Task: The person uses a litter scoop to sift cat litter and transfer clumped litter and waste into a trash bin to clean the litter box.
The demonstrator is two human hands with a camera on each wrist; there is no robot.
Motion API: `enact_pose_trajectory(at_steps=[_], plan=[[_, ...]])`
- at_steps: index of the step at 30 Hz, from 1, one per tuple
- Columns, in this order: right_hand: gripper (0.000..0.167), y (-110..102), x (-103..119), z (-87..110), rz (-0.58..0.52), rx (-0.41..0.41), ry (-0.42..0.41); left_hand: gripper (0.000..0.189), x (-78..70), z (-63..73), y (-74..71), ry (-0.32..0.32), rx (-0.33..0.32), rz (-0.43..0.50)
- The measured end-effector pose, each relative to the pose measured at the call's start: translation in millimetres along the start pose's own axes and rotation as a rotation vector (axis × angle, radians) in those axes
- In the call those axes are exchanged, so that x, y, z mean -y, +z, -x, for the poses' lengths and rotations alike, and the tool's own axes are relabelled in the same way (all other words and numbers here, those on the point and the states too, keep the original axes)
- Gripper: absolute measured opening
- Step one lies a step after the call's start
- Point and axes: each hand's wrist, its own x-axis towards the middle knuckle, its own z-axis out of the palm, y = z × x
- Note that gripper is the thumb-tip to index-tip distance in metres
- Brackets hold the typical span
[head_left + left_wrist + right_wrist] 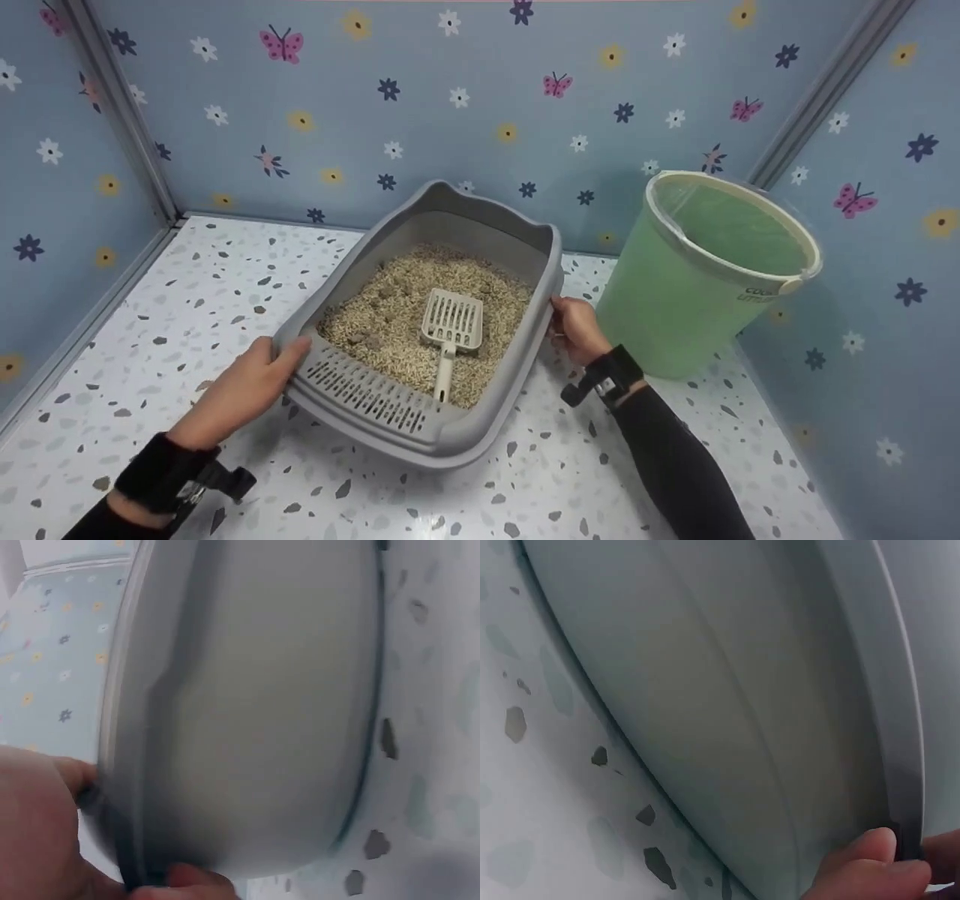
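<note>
Litter box (514,375) (scoop (450,337) inside) was firmly gripped by left hand (238,390) and right hand (580,330), apparently for repositioning; steadiness seemed needed.

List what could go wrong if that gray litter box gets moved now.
The litter lies loose in the open litter box, so a tilt might spill some over the rim.

The scoop rests unsecured on the litter and could slide.

The right hand grips the rim near the green bin; swinging the box that way might knock the bin.
</note>
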Motion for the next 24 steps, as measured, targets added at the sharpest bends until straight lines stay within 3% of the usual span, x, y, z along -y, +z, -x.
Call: enact_pose_trajectory(at_steps=[4,10,13,16,19,24], plan=[[0.042,-4,-5,9.6,-0.007,0.027,-0.016,0.084,3.4,-13.7,-1.1,0.022,-0.016,-0.015],[0.041,-6,-20,41.8,0.001,0.049,-0.061,0.081,15.8,-43.3,-21.2,0.113,-0.004,0.028],[0.040,-6,-25,54.2,0.000,0.045,-0.049,0.086,21.3,-50.6,-26.6,0.117,-0.023,0.018],[0.039,-9,-23,54.2,0.007,0.013,-0.033,0.094,21.6,-45.4,-21.7,0.077,-0.060,0.008],[0.034,-15,-15,42.3,-0.004,-0.046,-0.017,0.098,18.8,-30.9,-10.2,0.033,-0.086,0.012],[0.036,-26,-6,24.9,-0.032,-0.122,-0.010,0.093,15.7,-17.9,2.1,0.014,-0.079,0.037]])
